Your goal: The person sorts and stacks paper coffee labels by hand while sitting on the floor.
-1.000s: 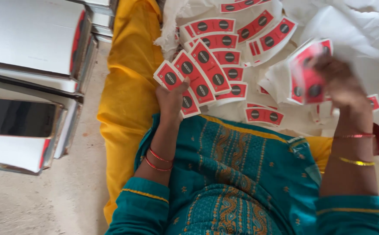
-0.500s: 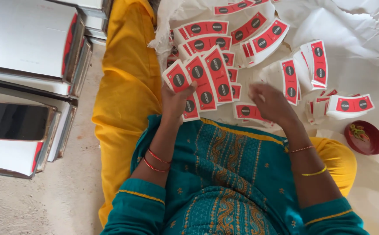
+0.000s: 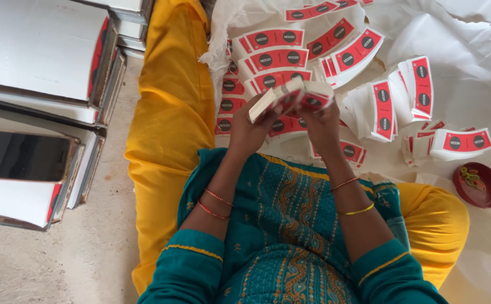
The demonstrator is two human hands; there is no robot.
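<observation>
Label stack (image 3: 290, 95), red-and-white, gripped w/ both hands over lap: left hand (image 3: 249, 126) clamped on near end, right hand (image 3: 320, 121) pinching far end. More label piles (image 3: 392, 104) spread on white sheet (image 3: 471, 67) ahead; red bowl (image 3: 478, 184) at right.

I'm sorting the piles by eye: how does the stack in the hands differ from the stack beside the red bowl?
The held stack is gripped by the left hand and right hand, tilted, edge showing; the stack by the red bowl lies flat and untouched on white paper. Both are red-and-white curved labels.
</observation>
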